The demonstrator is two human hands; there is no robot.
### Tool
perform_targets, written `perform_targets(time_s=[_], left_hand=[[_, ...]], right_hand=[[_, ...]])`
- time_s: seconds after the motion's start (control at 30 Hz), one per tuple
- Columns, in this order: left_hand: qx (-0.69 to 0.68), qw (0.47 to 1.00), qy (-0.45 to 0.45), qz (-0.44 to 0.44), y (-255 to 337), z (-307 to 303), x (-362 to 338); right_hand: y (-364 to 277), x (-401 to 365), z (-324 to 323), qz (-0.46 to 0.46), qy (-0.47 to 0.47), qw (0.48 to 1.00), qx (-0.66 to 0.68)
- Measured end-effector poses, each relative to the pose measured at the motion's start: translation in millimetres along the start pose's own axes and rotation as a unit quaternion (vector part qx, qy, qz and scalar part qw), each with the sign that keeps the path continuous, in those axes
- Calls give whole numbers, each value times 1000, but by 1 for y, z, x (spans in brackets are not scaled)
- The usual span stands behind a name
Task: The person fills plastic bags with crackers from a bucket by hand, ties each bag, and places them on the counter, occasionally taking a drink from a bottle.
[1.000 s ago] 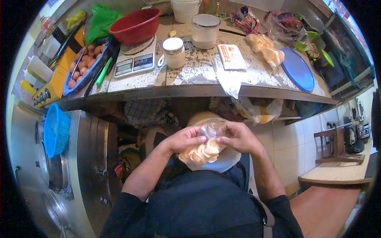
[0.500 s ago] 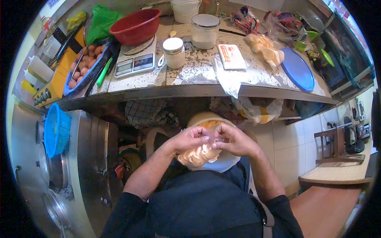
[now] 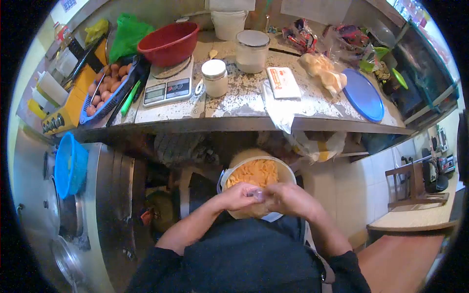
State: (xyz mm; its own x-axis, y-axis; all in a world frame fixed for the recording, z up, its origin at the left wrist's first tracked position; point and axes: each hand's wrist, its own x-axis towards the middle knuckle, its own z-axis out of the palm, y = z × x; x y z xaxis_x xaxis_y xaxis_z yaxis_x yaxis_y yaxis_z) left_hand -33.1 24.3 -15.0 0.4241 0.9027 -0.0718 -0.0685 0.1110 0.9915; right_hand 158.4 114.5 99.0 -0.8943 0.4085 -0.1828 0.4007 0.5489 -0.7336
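A round white tub (image 3: 292,177) stands in front of my body, with orange-yellow pieces (image 3: 254,172) inside it. Over its near part my two hands are close together. My left hand (image 3: 240,196) has its fingers pinched around the gathered, see-through top of a plastic bag (image 3: 257,194). My right hand (image 3: 288,198) is beside it, bent inward and blurred by motion, so its fingertips are hard to make out. The lower part of the bag hangs below the hands and is mostly hidden.
On the counter (image 3: 234,110) are a scale (image 3: 167,92) under a red bowl (image 3: 171,45), a jar (image 3: 214,80), a stack of white bags (image 3: 283,83), a filled bag (image 3: 322,71) and a blue lid (image 3: 364,95). Eggs (image 3: 105,88) sit at the left.
My hands have moved slightly down toward my body, and more of the tub's contents shows. The pale filled bag beneath my hands is now mostly out of sight. The view has tilted slightly.
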Motion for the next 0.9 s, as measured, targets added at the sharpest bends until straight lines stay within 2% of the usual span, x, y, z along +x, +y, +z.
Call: perform_targets(time_s=[0.07,0.1,0.3,0.4,0.43,0.5,0.6,0.63,0.7,0.8,0.83,0.9], left_hand=[[76,993,50,-68,20,4,-2],[6,996,81,-42,30,10,-3],[-14,995,99,-13,8,3,-4],[-50,995,74,47,16,3,-13],[-47,995,74,49,18,5,-15],[-115,990,73,31,18,9,-17],[-151,986,57,35,13,7,-15],[-149,987,56,37,10,7,-15],[-117,991,64,8,5,5,-16],[-138,989,43,17,2,3,-16],[-136,990,43,18,2,3,-17],[-165,986,32,12,5,2,-18]], right_hand=[[0,-3,-3,-17,-3,998,-58],[5,-3,-2,-21,-12,996,-83],[0,0,3,-59,40,995,-72],[-1,1,6,-63,48,996,-37],[-3,1,3,-65,50,996,-39],[-13,0,-4,1,52,998,30],[-23,-3,-11,-1,56,997,58],[-20,-3,-9,-3,58,997,56],[-12,-4,-4,-76,49,996,-1],[-13,-7,-6,-130,25,991,-18],[-15,-8,-6,-131,26,991,-19],[-20,-11,-7,-79,31,994,-68]])
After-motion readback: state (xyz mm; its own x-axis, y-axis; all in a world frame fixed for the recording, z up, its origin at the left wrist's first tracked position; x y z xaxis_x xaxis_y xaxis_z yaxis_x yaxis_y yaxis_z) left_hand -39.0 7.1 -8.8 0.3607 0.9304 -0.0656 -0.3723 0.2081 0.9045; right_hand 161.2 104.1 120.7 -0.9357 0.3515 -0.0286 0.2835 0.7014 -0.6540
